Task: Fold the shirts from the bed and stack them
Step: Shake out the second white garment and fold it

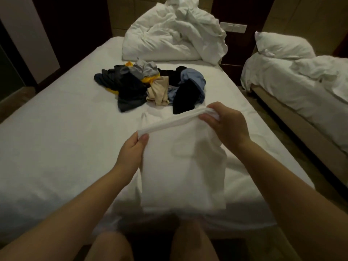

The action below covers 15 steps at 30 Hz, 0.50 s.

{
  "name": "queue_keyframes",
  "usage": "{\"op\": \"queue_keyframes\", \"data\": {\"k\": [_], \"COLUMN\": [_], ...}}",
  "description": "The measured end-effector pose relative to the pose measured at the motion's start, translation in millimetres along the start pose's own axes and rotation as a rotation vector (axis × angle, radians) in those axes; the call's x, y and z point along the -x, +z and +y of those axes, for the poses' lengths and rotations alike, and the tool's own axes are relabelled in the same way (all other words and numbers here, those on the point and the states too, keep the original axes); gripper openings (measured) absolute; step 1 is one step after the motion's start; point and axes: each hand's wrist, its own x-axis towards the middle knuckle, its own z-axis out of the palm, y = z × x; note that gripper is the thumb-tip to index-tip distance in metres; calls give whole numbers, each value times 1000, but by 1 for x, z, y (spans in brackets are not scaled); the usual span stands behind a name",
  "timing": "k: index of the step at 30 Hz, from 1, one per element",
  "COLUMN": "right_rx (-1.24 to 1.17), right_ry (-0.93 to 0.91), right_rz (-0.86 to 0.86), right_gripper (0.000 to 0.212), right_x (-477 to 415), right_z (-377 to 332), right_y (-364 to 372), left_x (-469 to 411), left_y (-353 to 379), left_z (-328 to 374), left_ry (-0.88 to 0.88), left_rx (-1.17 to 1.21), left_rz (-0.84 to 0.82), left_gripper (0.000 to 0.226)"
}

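Now both hands, L point(131, 149) & R point(224, 125), pinch white shirt point(180, 162).

left grip point(131, 149), right grip point(227, 129) bare; forearms point(88, 191) bare; bare knees point(113, 245) blurred at bottom edge

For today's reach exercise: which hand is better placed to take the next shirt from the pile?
Probably the right hand: it grips the white shirt close beside the pile, while the left hand grips it nearer the person, farther from the pile.
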Motion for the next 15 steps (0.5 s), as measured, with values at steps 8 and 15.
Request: {"op": "queue_keyframes", "data": {"k": [8,15], "right_rx": [66,30], "right_ry": [82,200], "right_rz": [-278,-396], "right_gripper": [44,55], "right_x": [-112,-71], "right_z": [68,99], "right_y": [175,218], "left_x": [-157,-127], "left_y": [2,-10], "left_z": [-76,-100], "left_ry": [-463,-536], "left_rx": [-18,-111], "left_rz": [79,145], "left_gripper": [29,41]}}
